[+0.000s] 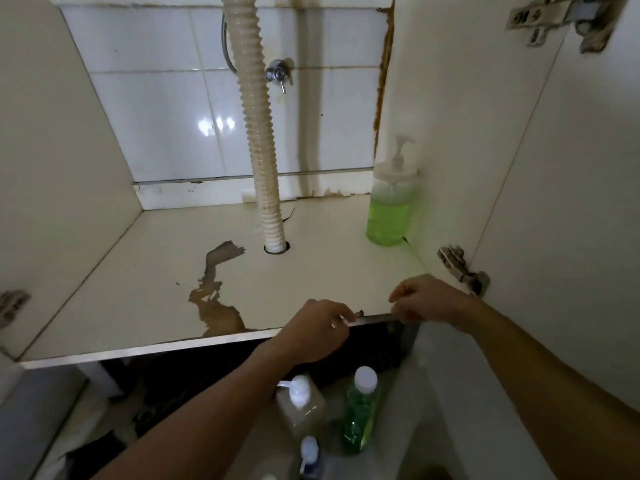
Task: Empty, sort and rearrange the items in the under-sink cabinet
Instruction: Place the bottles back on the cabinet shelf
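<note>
— Where were the hands?
— Both lay at the near edge of the cabinet floor (311,265). The left hand (317,329) and right hand (427,299) had fingers curled; whether they pinched anything, I could not tell.
— Contents?
— One pump bottle (391,202) of green liquid stood far right. Three bottles (360,410) stood outside, near.

A home's under-sink cabinet — ribbed cream plastic drain hose (258,133), chrome wall valve (277,74), glossy white wall tiles (156,116), clear pump bottle of green soap (391,202).
</note>
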Action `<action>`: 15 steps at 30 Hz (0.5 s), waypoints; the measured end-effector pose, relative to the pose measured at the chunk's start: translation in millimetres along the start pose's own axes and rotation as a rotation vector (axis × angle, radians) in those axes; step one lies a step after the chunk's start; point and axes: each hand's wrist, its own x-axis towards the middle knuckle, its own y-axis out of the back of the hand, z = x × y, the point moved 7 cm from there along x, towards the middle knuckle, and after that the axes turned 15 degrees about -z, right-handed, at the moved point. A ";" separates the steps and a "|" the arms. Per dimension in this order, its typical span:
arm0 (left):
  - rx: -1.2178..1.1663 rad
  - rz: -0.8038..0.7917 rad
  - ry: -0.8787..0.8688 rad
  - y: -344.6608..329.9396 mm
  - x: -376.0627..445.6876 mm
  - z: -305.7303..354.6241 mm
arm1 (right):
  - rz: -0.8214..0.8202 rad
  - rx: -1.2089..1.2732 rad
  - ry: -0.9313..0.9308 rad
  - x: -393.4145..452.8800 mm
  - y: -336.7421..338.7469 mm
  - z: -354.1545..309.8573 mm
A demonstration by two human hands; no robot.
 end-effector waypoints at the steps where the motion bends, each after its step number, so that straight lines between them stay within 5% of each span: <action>1: 0.024 -0.037 -0.010 -6.8 -7.8 -1.7 | -0.109 -0.124 -0.067 -3.5 -13.3 12.2; 5: 0.148 -0.184 0.003 -29.3 -28.1 -23.9 | -0.355 -0.458 -0.255 -12.3 -55.1 48.8; 15: 0.327 -0.261 0.297 -77.4 -60.7 -87.2 | -0.344 -0.527 -0.088 -0.8 -102.5 54.9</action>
